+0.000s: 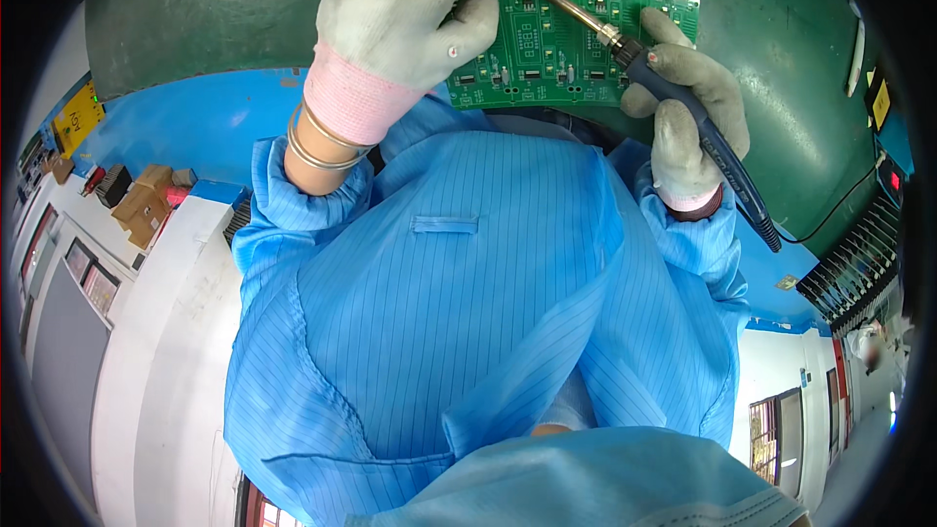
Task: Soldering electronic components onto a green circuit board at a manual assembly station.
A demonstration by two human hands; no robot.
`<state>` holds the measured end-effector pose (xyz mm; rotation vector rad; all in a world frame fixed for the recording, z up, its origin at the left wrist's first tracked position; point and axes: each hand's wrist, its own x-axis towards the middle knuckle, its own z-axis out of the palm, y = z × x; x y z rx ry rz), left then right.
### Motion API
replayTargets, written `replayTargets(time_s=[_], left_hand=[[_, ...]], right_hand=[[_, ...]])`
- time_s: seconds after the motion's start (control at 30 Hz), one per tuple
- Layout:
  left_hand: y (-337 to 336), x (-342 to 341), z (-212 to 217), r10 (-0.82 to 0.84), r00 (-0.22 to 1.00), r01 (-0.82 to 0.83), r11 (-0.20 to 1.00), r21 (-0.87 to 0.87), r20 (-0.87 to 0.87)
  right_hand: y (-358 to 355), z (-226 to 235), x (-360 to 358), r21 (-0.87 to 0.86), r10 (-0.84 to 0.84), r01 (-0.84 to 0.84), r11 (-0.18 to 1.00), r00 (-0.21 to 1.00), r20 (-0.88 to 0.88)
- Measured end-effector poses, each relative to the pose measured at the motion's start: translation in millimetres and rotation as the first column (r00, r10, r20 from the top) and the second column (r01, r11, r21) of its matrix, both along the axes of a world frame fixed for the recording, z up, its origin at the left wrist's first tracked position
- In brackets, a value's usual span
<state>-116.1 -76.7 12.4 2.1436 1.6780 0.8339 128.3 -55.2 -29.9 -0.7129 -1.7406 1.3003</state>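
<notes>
A green printed circuit board point(527, 49), dotted with small components, lies before me at the top of the view. My right hand point(720, 96), in a pale glove, is closed round the dark blue handle of a soldering iron point(673, 90). The metal tip points up and left, onto or just above the upper left part of the board; contact is hard to tell. Over the board's left edge is my left hand point(405, 10), also gloved, with curled fingers pressed together. What those fingers pinch, if anything, is hidden.
A green mat point(195, 29) covers the worktop, with a blue strip point(195, 117) along its near side. From the iron, a black cable point(830, 224) runs right, near a black slotted rack point(859, 259). Cardboard boxes point(144, 205) stand at far left.
</notes>
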Motion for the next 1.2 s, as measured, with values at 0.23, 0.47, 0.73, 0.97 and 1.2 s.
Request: replayTargets(time_s=[0.23, 0.47, 0.73, 0.97, 1.2], left_hand=[[4, -2, -9, -0.046, 0.998, 0.047, 0.999, 0.014, -0.034], [6, -1, -11, -0.065, 0.998, 0.066, 0.998, 0.015, -0.027], [-11, -7, -7, -0.106, 0.989, 0.108, 0.994, 0.017, -0.107], [-26, -15, 5, -0.018, 0.997, 0.014, 0.998, -0.062, -0.068], [7, -19, 17, 0.045, 0.999, -0.045, 0.996, 0.075, 0.009]], right_hand=[[0, -4, -4, 0.020, -0.084, 0.084, 0.996, 0.996, -0.015], [0, -2, -3, 0.013, -0.084, 0.083, 0.996, 0.996, 0.012], [-3, -5, -2, -0.068, -0.039, 0.029, 0.997, 0.987, -0.158], [-1, -5, -10, -0.055, -0.043, 0.034, 0.998, 0.985, -0.167], [8, 36, 3, -0.197, -0.124, 0.129, 0.972, 0.992, 0.036]])
